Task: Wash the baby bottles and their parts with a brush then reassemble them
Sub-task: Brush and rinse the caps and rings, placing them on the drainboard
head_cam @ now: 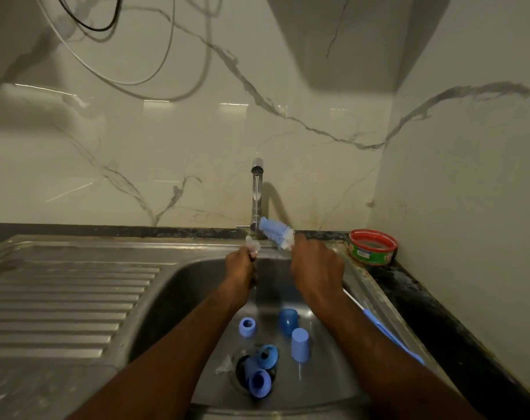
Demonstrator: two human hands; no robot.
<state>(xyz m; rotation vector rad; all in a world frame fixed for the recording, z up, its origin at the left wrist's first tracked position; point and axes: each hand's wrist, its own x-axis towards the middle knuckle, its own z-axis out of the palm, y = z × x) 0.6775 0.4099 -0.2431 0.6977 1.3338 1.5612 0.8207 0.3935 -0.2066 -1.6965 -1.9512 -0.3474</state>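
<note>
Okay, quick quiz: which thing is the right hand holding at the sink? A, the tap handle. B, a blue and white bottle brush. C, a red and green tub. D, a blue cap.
B: the right hand grips the bottle brush, its bristle head raised near the tap, while the red and green tub sits untouched on the counter.

No text, brand, number or sign can be read anywhere in the view. The only thing carrying print is the round red-and-green tub (373,246) on the desk at about three o'clock from the tap (256,197); its side shows a small pale label and some red and yellow shapes. All of it is too small and blurred to make out.
</note>
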